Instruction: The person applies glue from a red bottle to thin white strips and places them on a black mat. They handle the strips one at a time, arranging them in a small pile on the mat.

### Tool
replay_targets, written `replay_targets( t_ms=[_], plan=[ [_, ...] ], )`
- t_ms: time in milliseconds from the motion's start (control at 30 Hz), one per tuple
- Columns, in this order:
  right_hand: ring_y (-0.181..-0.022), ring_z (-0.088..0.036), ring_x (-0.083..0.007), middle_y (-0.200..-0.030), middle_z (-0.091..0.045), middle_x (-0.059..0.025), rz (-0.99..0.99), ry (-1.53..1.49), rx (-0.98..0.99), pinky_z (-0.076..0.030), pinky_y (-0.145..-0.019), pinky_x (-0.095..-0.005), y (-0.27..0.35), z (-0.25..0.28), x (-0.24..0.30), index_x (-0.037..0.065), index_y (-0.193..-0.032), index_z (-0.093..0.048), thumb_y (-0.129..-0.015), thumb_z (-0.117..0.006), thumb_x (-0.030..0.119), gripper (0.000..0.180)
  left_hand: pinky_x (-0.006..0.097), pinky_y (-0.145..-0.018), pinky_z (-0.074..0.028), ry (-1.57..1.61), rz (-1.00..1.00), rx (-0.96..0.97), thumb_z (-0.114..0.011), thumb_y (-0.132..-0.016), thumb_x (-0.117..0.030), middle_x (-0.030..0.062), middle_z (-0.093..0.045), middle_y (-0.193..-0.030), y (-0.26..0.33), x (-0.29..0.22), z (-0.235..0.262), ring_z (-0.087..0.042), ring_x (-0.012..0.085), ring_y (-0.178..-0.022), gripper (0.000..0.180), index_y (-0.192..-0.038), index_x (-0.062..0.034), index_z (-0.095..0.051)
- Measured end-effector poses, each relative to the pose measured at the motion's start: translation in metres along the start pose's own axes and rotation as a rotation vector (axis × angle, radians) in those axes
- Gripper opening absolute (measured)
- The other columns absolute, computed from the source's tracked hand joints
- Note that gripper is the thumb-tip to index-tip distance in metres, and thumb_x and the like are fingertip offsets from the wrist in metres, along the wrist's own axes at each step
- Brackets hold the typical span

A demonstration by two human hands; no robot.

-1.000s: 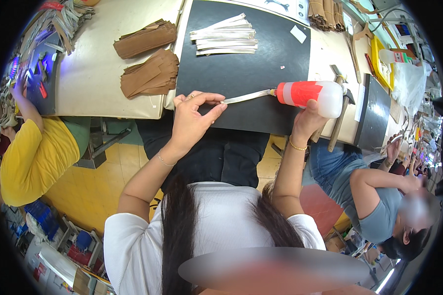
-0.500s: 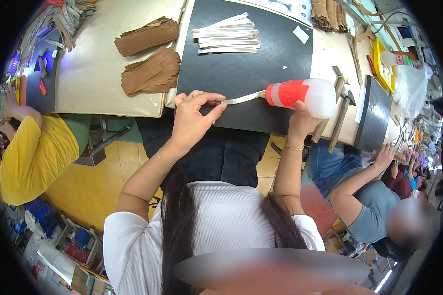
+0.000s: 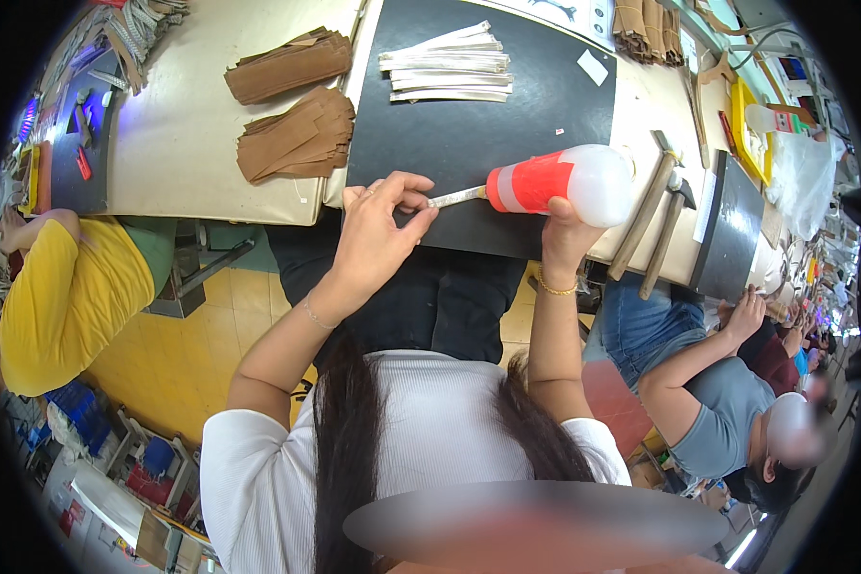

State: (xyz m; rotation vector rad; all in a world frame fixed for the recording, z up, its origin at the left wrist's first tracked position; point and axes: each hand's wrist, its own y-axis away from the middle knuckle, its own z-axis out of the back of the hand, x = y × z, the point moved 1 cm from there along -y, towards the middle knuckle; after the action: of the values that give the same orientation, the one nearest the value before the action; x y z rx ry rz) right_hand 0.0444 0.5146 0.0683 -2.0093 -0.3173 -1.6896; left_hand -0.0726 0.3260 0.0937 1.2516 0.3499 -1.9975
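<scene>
left hand pinching pale strip, right hand gripping squeeze bottle, nozzle at strip

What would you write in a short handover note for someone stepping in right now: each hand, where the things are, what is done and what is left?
Left hand: pinches a pale strip at the black mat's near edge.
Right hand: grips the squeeze bottle on its side, nozzle at the strip's end.
Done: cannot tell how many are finished.
Left, it seems: the pale strip stack at the mat's far side; brown stacks on the beige table.
</scene>
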Motion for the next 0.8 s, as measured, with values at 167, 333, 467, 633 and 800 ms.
replay_targets(
  t_ms=[167, 333, 467, 633, 800],
  plan=[
    [-0.088, -0.06, -0.0168, -0.098, -0.06, -0.0074, -0.049, -0.011, 0.044, -0.051, -0.078, -0.0311, 0.005, -0.006, -0.006, -0.002, -0.112, -0.051, -0.059, -0.086, 0.039, 0.075, 0.027, -0.082, -0.03, 0.033, 0.023, 0.013, -0.07, -0.076, -0.011, -0.0009, -0.066, -0.072, 0.0, 0.003, -0.001, -0.056, 0.0083, -0.058, 0.027, -0.101, -0.0065, -0.059],
    [-0.09, -0.06, -0.0184, -0.099, -0.059, -0.0082, -0.076, 0.011, 0.08, -0.051, -0.079, -0.0322, 0.01, -0.014, -0.005, -0.002, -0.116, -0.047, -0.064, -0.082, 0.043, 0.077, 0.028, -0.082, -0.029, -0.037, -0.027, -0.004, -0.069, -0.077, -0.01, -0.0013, -0.066, -0.073, 0.0, 0.003, -0.002, -0.058, 0.0085, -0.063, 0.027, -0.102, -0.0066, -0.058],
    [-0.089, -0.058, -0.0149, -0.1, -0.061, -0.0061, -0.096, -0.111, 0.045, -0.048, -0.081, -0.0293, 0.012, -0.023, -0.003, -0.003, -0.111, -0.053, -0.06, -0.086, 0.039, 0.073, 0.028, -0.082, -0.029, -0.067, -0.061, -0.027, -0.068, -0.078, -0.01, -0.0016, -0.066, -0.073, 0.0, 0.002, -0.002, -0.058, 0.0082, -0.066, 0.027, -0.103, -0.0068, -0.058],
    [-0.089, -0.058, -0.0145, -0.1, -0.06, -0.0057, -0.096, -0.117, 0.039, -0.048, -0.08, -0.0294, 0.012, -0.03, 0.0, -0.003, -0.112, -0.052, -0.061, -0.084, 0.043, 0.076, 0.028, -0.081, -0.028, -0.046, -0.026, 0.004, -0.068, -0.078, -0.011, -0.0022, -0.066, -0.073, 0.001, 0.003, -0.001, -0.058, 0.0083, -0.067, 0.027, -0.102, -0.0071, -0.058],
    [-0.088, -0.058, -0.0145, -0.098, -0.06, -0.0055, -0.133, -0.168, 0.048, -0.049, -0.079, -0.0291, 0.012, -0.032, -0.001, -0.002, -0.11, -0.052, -0.061, -0.084, 0.045, 0.075, 0.028, -0.082, -0.029, -0.035, -0.032, 0.0, -0.068, -0.077, -0.012, -0.002, -0.067, -0.074, 0.0, 0.003, -0.002, -0.057, 0.0086, -0.067, 0.027, -0.102, -0.0071, -0.058]
  ],
)
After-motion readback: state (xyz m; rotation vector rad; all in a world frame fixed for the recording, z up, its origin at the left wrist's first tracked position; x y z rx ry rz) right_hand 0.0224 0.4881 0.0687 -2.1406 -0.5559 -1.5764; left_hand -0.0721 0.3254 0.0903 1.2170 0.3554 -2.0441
